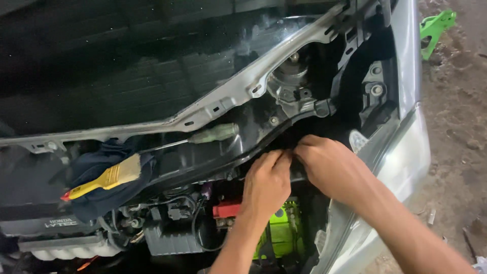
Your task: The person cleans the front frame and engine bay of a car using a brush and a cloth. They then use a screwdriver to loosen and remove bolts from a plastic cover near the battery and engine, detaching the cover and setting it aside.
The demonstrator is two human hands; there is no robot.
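1. Gripping with both hands, the person works at a black trim strip [243, 152] in the open engine bay of a silver car; the left hand [266, 182] is curled with its fingertips pinching the strip's edge, and the right hand [324, 165] is closed over the same edge just beside it, the two hands touching
2. This black trim strip is a long, narrow, dusty black moulding with a glossy raised lip, lying below the grey metal cowl rail [243, 91]
3. Its long axis runs from lower left to upper right, rising past the hands to end near the strut mount [291, 83]; the left part lies almost level, the right part bends upward
4. Above the strip's left part lies a screwdriver [203, 137] with a translucent green handle, its shaft pointing left
5. Further left of the strip, a yellow-handled paintbrush [109, 177] rests on a dark blue cloth [101, 195]
6. Below the strip, under the left hand, sits a bright green battery [281, 231] with a red terminal cover [227, 209] beside it
7. Right of the strip lies the silver fender [406, 147], with dirt ground beyond
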